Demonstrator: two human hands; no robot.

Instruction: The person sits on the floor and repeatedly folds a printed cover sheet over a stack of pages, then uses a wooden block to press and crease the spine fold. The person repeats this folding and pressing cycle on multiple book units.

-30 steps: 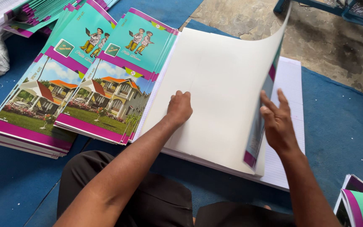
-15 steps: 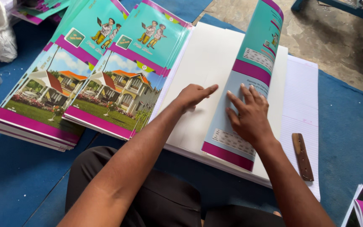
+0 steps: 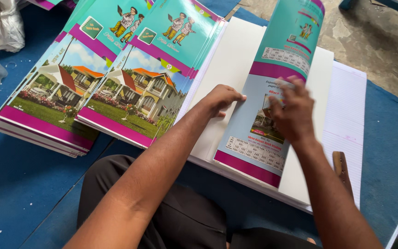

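**Hands Press a Folded Cover Flat on a Stack of White Sheets**

Blue matting covers the floor where I watch from the head camera, with bare concrete beyond it at the upper right. My left hand rests knuckles-up, fingers curled and gripping nothing, on the white sheets just beside the fold of a teal and magenta cover. My right hand lies spread and flat on that cover, pressing it down rather than clasping it; the cover's upper part curls up off the stack. Ruled paper shows under the stack at the right, and a brown wooden tool lies on its near edge. Left of the hands, two piles of finished covers with house pictures sit fanned on the matting. Crumpled white plastic sits at the far left corner.
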